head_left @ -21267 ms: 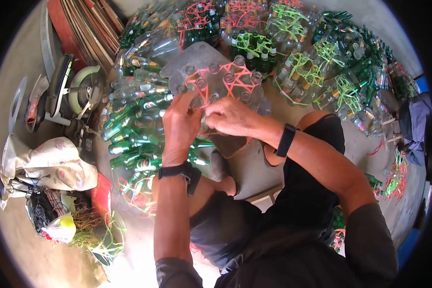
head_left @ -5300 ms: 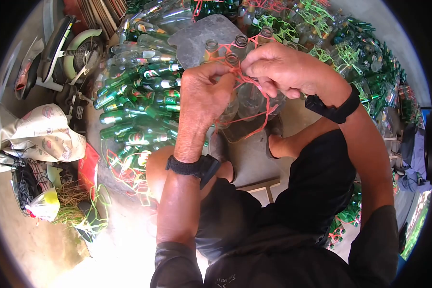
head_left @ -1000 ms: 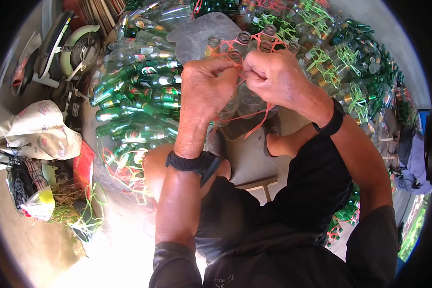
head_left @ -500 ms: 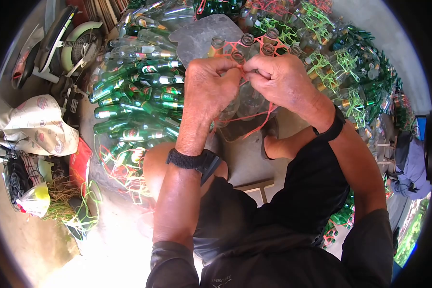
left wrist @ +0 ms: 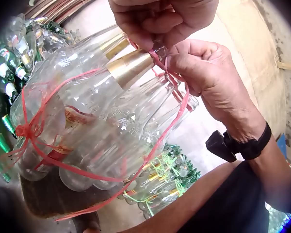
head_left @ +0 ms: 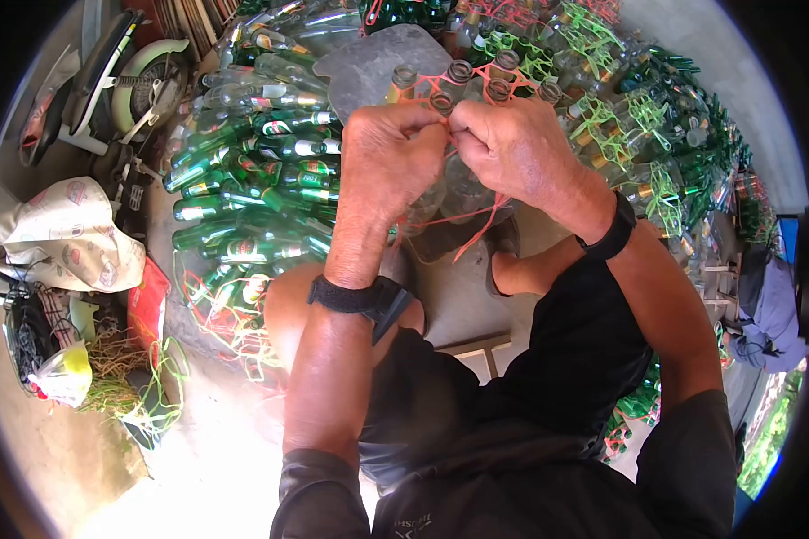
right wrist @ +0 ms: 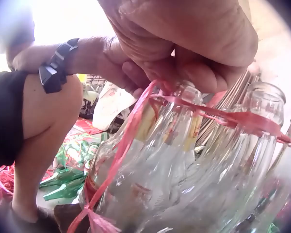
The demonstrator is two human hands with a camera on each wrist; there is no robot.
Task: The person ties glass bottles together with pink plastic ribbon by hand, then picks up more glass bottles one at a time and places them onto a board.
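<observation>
Clear glass bottles [left wrist: 94, 128] stand bundled together, their necks laced with red plastic string [right wrist: 252, 121]. My left hand [head_left: 394, 163] pinches this string beside a bottle neck at the near side of the bundle. Right against it, my right hand [head_left: 521, 153] pinches the string between thumb and curled fingers. A loose red strand [left wrist: 157, 143] hangs from the hands past the bottles in the left wrist view. Another string circles the bottle bodies, with a knot [left wrist: 28, 130] at one side. The fingers hide the spot where the strands meet.
Under the bundle lies a dark board [head_left: 382, 67]. Green bottles [head_left: 261, 207] lie stacked at left; bundles tied with light green string [head_left: 611, 126] stand at right. A wheeled machine [head_left: 148, 90] and a printed sack [head_left: 76, 238] sit far left. The person's knees flank the work.
The right hand, spread apart from the left about five seconds ago, is now drawn in against it. Over the last second both hands shift only slightly. Bottles stay in place lately.
</observation>
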